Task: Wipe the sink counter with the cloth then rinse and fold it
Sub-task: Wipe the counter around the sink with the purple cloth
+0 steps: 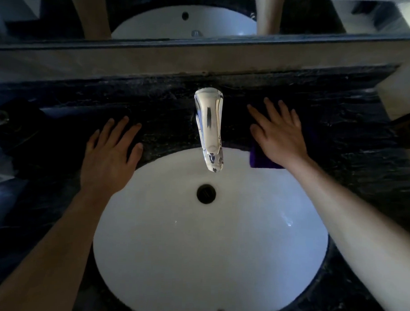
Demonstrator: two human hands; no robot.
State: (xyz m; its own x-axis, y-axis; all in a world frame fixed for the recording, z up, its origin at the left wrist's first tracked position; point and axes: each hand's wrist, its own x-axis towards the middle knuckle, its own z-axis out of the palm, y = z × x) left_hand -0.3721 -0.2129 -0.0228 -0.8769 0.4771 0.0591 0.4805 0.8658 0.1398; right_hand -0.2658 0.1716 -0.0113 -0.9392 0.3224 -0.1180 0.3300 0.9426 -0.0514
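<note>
A dark purple cloth (260,160) lies flat on the black marbled counter (353,146), just right of the chrome tap (209,127), its near corner hanging over the rim of the white oval sink (163,247). My right hand (279,134) presses flat on the cloth with fingers spread, covering most of it. My left hand (111,154) rests flat on the bare counter left of the tap, fingers apart, holding nothing. No water runs from the tap.
The sink drain (206,193) sits below the spout. A mirror (181,19) along the back wall reflects the sink and my arms. A dark object (0,118) sits at the counter's far left. A pale wall edge (401,97) bounds the counter at right.
</note>
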